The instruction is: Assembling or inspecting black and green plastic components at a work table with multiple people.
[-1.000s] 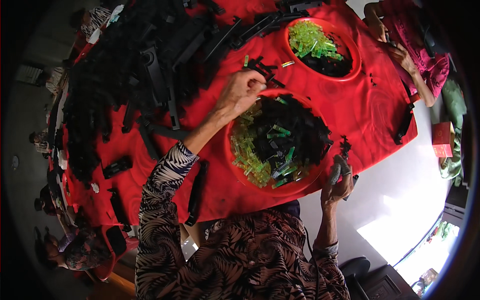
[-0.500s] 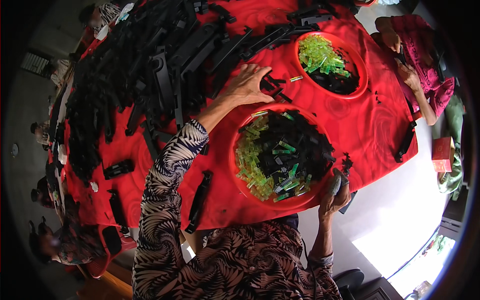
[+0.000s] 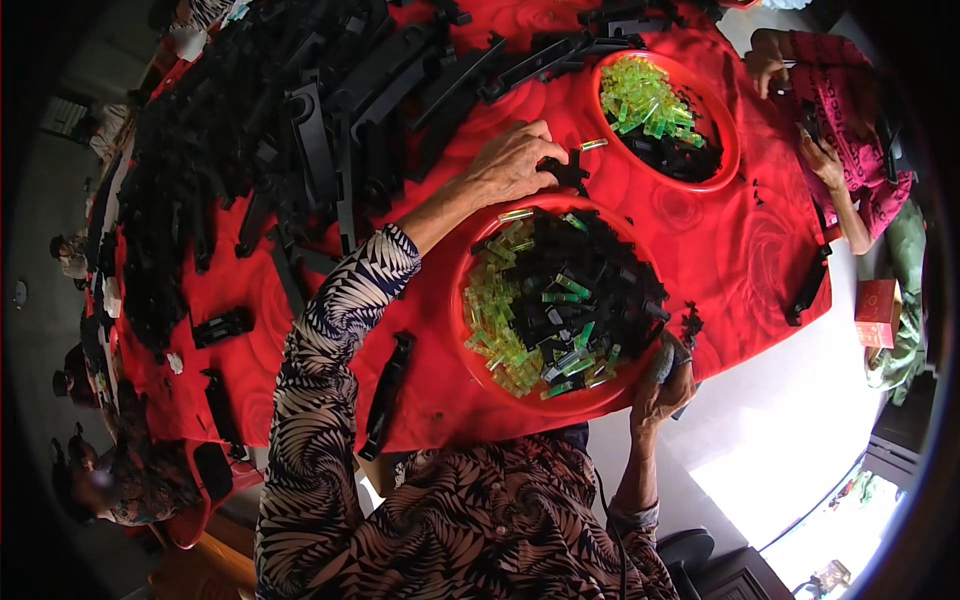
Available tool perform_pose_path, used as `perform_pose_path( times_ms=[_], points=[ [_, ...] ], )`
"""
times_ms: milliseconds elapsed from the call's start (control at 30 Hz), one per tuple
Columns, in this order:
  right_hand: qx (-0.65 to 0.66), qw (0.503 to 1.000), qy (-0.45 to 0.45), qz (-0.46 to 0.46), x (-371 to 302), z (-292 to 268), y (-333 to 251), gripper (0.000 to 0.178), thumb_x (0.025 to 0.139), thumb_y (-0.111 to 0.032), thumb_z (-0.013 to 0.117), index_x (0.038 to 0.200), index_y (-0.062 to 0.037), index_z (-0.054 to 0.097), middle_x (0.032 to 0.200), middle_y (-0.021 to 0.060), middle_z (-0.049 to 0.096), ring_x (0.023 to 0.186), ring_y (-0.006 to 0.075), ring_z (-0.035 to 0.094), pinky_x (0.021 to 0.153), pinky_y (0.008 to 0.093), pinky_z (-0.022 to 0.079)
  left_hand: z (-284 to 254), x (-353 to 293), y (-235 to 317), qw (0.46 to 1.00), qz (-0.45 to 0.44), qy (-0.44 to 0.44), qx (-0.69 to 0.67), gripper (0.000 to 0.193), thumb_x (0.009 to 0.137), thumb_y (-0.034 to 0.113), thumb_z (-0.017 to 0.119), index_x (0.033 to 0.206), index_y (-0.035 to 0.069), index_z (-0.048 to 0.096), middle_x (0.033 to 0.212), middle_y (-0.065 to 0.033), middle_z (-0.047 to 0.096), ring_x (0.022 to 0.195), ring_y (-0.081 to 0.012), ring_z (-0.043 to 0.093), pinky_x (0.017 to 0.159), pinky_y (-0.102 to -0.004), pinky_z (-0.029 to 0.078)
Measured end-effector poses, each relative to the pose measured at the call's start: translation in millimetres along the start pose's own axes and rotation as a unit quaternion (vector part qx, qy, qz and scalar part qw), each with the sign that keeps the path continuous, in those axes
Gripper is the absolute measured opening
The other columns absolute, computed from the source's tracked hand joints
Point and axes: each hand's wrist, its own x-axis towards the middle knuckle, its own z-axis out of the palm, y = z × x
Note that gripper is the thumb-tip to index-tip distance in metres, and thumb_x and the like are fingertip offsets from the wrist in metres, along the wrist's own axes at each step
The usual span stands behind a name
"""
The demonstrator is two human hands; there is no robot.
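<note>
Small black plastic pieces (image 3: 569, 174) lie on the red cloth beyond the nearer red basin (image 3: 468, 345). My left hand (image 3: 512, 163) is closed over their left side, its fingers curled and thumb bent in. That basin holds yellow-green clear pieces (image 3: 492, 335) on its left and a heap of small black parts (image 3: 590, 262), with a few green pieces on top. My right hand (image 3: 664, 388), with grey coverings on its fingertips, is closed at the basin's lower right rim. Part of its grip is hidden.
A second red basin (image 3: 733, 150) with similar pieces stands at the far right. Long black plastic parts (image 3: 380, 90) are piled across the far left. A person in pink (image 3: 840, 110) works at the right. A red box (image 3: 877, 312) stands beyond the table's right edge.
My left hand has moved slightly right and its spread fingers have curled in onto the small black pieces. My right hand stays at the basin's rim. The view has shifted slightly.
</note>
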Motion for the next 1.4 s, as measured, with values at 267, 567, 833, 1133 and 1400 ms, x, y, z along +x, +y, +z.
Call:
perform_pose_path(
  times_ms=[267, 567, 833, 1133, 1400],
  points=[
    [0.007, 1.000, -0.002, 0.010, 0, 3, -2, 0.016, 0.092, -0.005, 0.058, 0.103, 0.0031, 0.066, 0.092, 0.0171, 0.071, 0.082, 0.0237, 0.070, 0.075, 0.0331, 0.054, -3, 0, 7, 1.000, -0.023, -0.003, -0.007, 0.023, 0.070, 0.011, 0.070, 0.088, 0.004, 0.059, 0.085, -0.0085, 0.054, 0.079, -0.0247, 0.059, 0.068, -0.0393, 0.046],
    [0.034, 0.999, -0.007, 0.017, -1, 4, 0, 0.016, 0.090, -0.002, 0.059, 0.103, 0.0039, 0.066, 0.093, 0.0160, 0.071, 0.083, 0.0224, 0.069, 0.076, 0.0330, 0.054, -3, -6, -2, 0.995, -0.019, 0.037, -0.090, 0.011, 0.070, 0.005, 0.072, 0.078, 0.002, 0.066, 0.072, -0.0073, 0.063, 0.068, -0.0174, 0.062, 0.063, -0.0325, 0.049],
    [0.011, 1.000, 0.009, 0.012, -1, 7, 6, 0.017, 0.088, -0.001, 0.059, 0.103, 0.0036, 0.066, 0.093, 0.0171, 0.071, 0.083, 0.0242, 0.070, 0.076, 0.0334, 0.054, -31, -19, 42, 0.953, -0.069, -0.019, -0.293, 0.016, 0.077, 0.006, 0.073, 0.091, -0.001, 0.069, 0.072, -0.0009, 0.064, 0.067, -0.0062, 0.059, 0.062, -0.0233, 0.048],
    [0.013, 1.000, 0.009, 0.011, -3, 6, 7, 0.019, 0.087, -0.002, 0.060, 0.104, 0.0033, 0.066, 0.092, 0.0179, 0.071, 0.083, 0.0267, 0.070, 0.077, 0.0335, 0.054, -46, -9, 65, 0.971, -0.096, -0.020, -0.217, 0.025, 0.080, 0.010, 0.071, 0.103, 0.000, 0.070, 0.088, -0.0111, 0.071, 0.065, -0.0159, 0.065, 0.062, -0.0306, 0.053],
    [0.005, 1.000, 0.002, 0.014, -2, 5, 5, 0.018, 0.087, -0.002, 0.061, 0.104, 0.0030, 0.066, 0.095, 0.0180, 0.071, 0.086, 0.0270, 0.070, 0.078, 0.0338, 0.054, -8, 20, 7, 0.997, 0.046, -0.066, 0.009, 0.042, 0.068, 0.012, 0.077, 0.108, 0.006, 0.066, 0.097, -0.0101, 0.054, 0.094, -0.0266, 0.056, 0.081, -0.0387, 0.046]
  ],
)
